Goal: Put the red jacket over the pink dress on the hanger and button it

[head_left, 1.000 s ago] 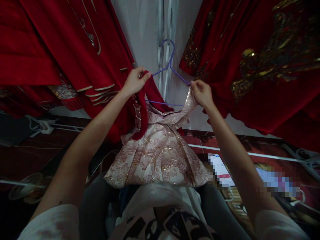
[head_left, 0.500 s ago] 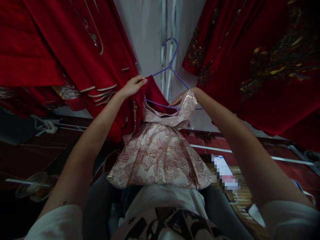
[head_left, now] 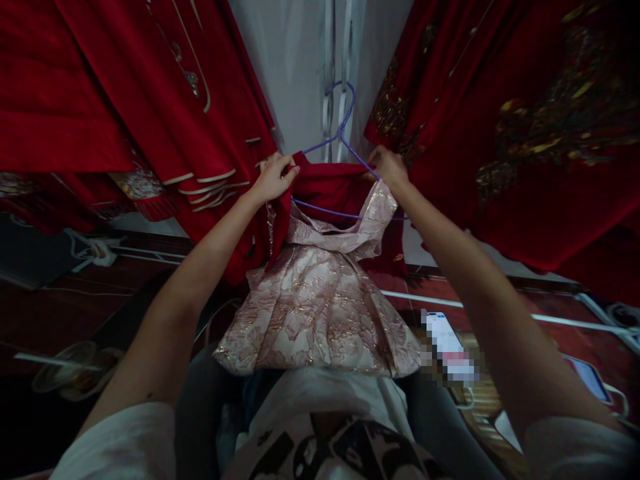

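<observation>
A purple wire hanger (head_left: 341, 137) hangs from white straps on the wall ahead. On it hangs a pink and gold brocade dress (head_left: 320, 300), which drapes down toward my lap. A dark red garment (head_left: 333, 188) is stretched across the hanger's shoulders above the dress. My left hand (head_left: 274, 177) is closed on the red garment's left end. My right hand (head_left: 387, 167) is closed on its right end, at the hanger's right shoulder.
Red embroidered robes (head_left: 125, 113) hang at left and more red gold-trimmed robes (head_left: 525, 127) at right, close on both sides. A phone (head_left: 447, 343) lies at lower right on a dark red surface. Cables (head_left: 90, 250) and a clear plastic cup (head_left: 75, 367) lie at left.
My right hand rose from under the pink dress's right shoulder to the hanger's right shoulder and pulled the red garment across. The left hand kept its grip.
</observation>
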Motion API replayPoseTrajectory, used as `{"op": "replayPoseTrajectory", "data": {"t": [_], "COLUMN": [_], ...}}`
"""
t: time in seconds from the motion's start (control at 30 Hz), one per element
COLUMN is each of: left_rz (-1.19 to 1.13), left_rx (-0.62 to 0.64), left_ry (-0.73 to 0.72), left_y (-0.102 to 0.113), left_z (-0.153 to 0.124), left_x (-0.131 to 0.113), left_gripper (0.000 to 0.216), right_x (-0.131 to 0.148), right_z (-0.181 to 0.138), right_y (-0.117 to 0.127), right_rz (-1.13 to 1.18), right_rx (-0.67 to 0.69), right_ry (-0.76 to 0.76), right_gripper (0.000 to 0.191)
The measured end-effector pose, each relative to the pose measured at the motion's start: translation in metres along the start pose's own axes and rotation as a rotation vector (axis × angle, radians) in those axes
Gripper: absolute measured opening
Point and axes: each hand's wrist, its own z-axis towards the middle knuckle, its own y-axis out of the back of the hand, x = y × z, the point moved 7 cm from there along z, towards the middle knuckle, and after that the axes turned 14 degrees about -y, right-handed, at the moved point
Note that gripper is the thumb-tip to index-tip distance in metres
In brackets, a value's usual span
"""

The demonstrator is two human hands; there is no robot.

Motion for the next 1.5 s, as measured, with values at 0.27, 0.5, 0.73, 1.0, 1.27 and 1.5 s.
{"op": "replayPoseTrajectory", "data": {"t": [0.27, 0.5, 0.73, 1.0, 1.27, 1.5], "left_rz": [0.058, 0.045, 0.055, -0.092, -0.406, -0.657], "left_rx": [-0.051, -0.058, -0.129, -0.154, -0.155, -0.265], "left_ry": [-0.023, -0.014, 0.017, 0.113, 0.081, 0.271], "left_y": [-0.006, -0.013, -0.007, -0.011, -0.068, -0.082], "left_z": [-0.007, -0.013, -0.025, -0.041, -0.040, -0.073], "left_x": [0.001, -0.005, -0.020, -0.030, -0.068, -0.069], "left_gripper": [0.038, 0.044, 0.046, 0.039, 0.032, 0.043], "right_x": [-0.044, -0.054, -0.004, 0.048, 0.101, 0.072], "right_z": [-0.028, -0.053, -0.083, -0.119, -0.157, -0.159], "right_y": [0.079, 0.109, 0.090, 0.039, -0.010, -0.015], "right_rz": [-0.104, -0.120, -0.048, 0.141, 0.290, 0.504], "right_rx": [-0.187, 0.154, 0.113, -0.005, 0.198, 0.200], "right_ry": [0.014, 0.052, 0.086, 0.192, 0.279, 0.079], "right_gripper": [0.015, 0.042, 0.033, 0.036, 0.045, 0.041]}}
